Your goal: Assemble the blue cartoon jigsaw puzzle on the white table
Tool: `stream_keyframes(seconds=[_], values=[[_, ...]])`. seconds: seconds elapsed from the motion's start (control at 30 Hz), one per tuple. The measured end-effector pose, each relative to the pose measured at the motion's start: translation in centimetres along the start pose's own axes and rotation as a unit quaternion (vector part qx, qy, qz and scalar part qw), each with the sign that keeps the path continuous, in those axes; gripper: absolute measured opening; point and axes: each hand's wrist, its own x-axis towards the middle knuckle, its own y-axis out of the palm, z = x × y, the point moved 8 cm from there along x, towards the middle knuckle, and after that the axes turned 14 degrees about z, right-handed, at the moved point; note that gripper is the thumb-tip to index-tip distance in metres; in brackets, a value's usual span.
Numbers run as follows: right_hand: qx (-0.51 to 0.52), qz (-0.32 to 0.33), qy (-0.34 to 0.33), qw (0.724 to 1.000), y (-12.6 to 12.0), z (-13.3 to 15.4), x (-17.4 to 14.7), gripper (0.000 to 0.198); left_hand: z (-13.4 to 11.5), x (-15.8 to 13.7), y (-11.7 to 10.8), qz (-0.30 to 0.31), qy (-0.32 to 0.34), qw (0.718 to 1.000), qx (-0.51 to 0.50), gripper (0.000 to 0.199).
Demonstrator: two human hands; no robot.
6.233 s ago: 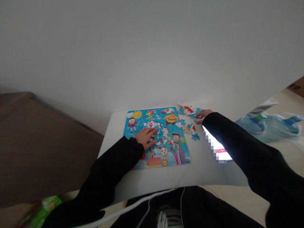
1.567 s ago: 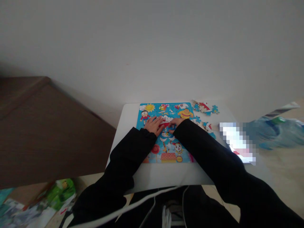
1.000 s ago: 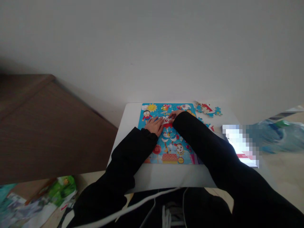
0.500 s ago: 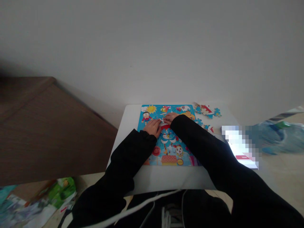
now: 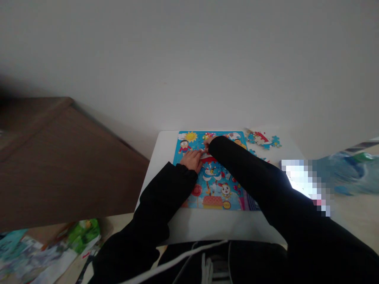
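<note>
A colourful cartoon jigsaw puzzle (image 5: 211, 189), mostly filled with pieces on a blue ground, lies on a small white table (image 5: 204, 225). My left hand (image 5: 191, 159) rests on the puzzle's middle left, its fingers laid out flat toward the right. Just above and to the right, the fingers of my right hand (image 5: 208, 142) are bent down and pressed together at a jigsaw piece, mostly hidden under them. A pale spot shows between the fingertips of both hands. My right sleeve covers part of the puzzle's right side.
Loose jigsaw pieces (image 5: 263, 140) lie in a heap at the table's back right. A lit, blurred-out screen (image 5: 299, 179) is at the right edge. A wall (image 5: 189, 71) stands behind, brown furniture (image 5: 89, 165) at left. Plastic bags (image 5: 84, 236) lie on the floor.
My right hand has turned and its wrist has risen slightly, with the fingers now bent more steeply downward. My left hand stays on the same part of the puzzle. The view has shifted slightly.
</note>
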Motion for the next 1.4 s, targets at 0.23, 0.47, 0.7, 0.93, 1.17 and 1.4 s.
stream_keyframes(seconds=[0.23,0.47,0.7,0.93,1.17,1.4], values=[[0.074,0.015,-0.037,0.996,1.1,-1.5,-0.2,0.021,0.0,0.0,0.2,-0.012,0.036,0.999,-0.021,0.036],[0.121,-0.029,-0.028,0.992,1.8,-2.0,-0.8,0.019,0.7,0.4,1.5,0.021,0.008,0.999,-0.037,0.041],[0.16,-0.093,-0.025,0.982,0.7,-1.8,-2.7,0.013,1.2,0.4,1.9,0.006,0.024,1.0,-0.017,0.049],[0.246,-0.251,0.069,0.934,-2.8,-13.0,-10.5,0.02,1.5,0.4,2.0,0.016,0.04,0.999,0.003,0.045],[0.166,-0.166,0.259,0.937,1.6,-25.2,-13.4,0.06,1.9,0.5,1.8,0.003,0.031,0.999,0.005,0.045],[0.092,-0.147,0.242,0.955,4.1,-24.7,-10.8,0.084,-0.7,0.3,0.9,0.037,0.078,0.996,0.014,0.051]])
